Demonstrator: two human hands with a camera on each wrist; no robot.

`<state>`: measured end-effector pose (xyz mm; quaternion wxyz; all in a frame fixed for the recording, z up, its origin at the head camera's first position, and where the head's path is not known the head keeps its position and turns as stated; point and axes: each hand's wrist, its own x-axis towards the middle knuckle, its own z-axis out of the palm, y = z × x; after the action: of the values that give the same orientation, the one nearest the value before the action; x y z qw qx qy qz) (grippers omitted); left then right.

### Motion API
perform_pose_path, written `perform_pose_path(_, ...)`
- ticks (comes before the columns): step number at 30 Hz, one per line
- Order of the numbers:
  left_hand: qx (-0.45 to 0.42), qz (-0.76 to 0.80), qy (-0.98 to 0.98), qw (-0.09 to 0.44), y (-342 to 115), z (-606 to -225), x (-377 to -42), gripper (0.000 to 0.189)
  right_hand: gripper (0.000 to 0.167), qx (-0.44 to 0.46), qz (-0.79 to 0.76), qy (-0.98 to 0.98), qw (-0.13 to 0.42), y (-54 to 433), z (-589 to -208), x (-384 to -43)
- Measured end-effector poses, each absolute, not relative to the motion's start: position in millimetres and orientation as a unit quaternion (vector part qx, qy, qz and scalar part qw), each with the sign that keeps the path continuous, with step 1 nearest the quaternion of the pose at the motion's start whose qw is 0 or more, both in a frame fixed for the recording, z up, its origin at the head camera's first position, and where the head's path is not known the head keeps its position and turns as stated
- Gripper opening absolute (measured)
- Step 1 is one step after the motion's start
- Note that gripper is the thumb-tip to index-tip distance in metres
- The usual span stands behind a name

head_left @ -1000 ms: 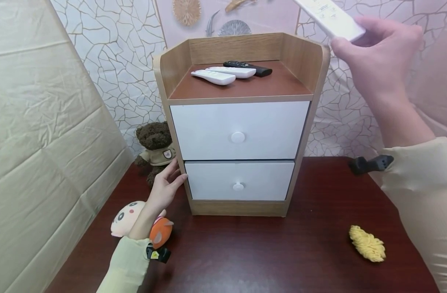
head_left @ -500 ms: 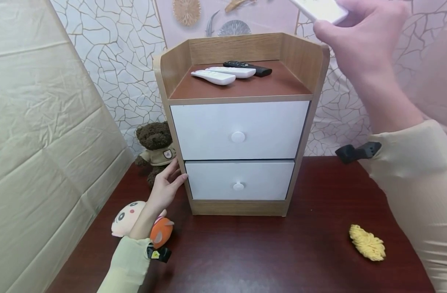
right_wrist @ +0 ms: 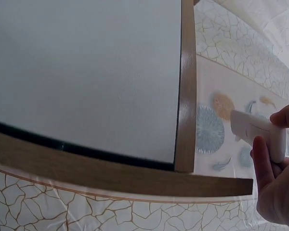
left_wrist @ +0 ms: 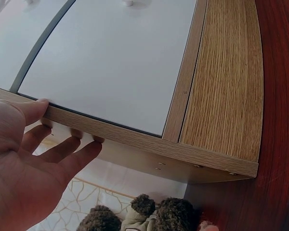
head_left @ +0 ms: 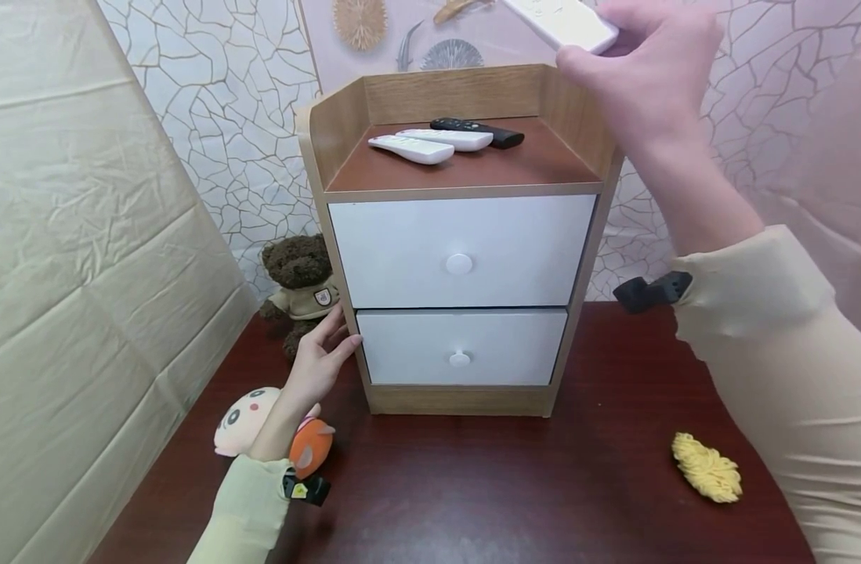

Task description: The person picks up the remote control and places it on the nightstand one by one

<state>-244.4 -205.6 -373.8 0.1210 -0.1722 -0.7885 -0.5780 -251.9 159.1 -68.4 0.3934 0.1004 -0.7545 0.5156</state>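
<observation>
High at the right, my right hand [head_left: 652,82] grips a white remote control [head_left: 560,22] above the cabinet's back right corner. The right wrist view shows that remote [right_wrist: 257,130] between thumb and fingers. Two more white remotes, a front one [head_left: 416,149] and one behind it [head_left: 454,139], lie with a black remote [head_left: 508,137] on the brown top of the wooden cabinet [head_left: 458,399]. My left hand [head_left: 313,368] touches the cabinet's left edge, thumb at the front and fingertips against the side panel, as the left wrist view [left_wrist: 31,159] shows.
The cabinet's upper drawer [head_left: 402,251] and lower drawer [head_left: 402,345] are closed. A brown teddy bear [head_left: 299,262] is at its left. A plush doll [head_left: 243,423] lies by my left forearm. A yellow yarn-like bundle [head_left: 708,470] lies at the right of the table [head_left: 472,486].
My right hand has moved left with the white remote, from beside the cabinet to over its right back corner. The left hand and the remotes on the cabinet have stayed put.
</observation>
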Motion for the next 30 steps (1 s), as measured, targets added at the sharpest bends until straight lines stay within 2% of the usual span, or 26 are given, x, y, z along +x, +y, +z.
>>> perform_pose_path(12,-0.173,-0.583,-0.785,0.121,-205.4,-373.8,-243.2,0.069,0.039,0.111,0.505,-0.761,0.391,142.2,-66.9,-260.5)
perform_pose_path(21,-0.172,-0.583,-0.785,0.120,-206.2,-374.3,-243.0,0.067,0.031,0.113,0.495,-0.773,0.381,127.4,-67.9,-266.2)
perform_pose_path(30,-0.177,-0.588,-0.781,0.119,-205.7,-373.0,-241.9,0.067,0.041,0.085,0.460,-0.805,0.365,119.7,-67.7,-282.3)
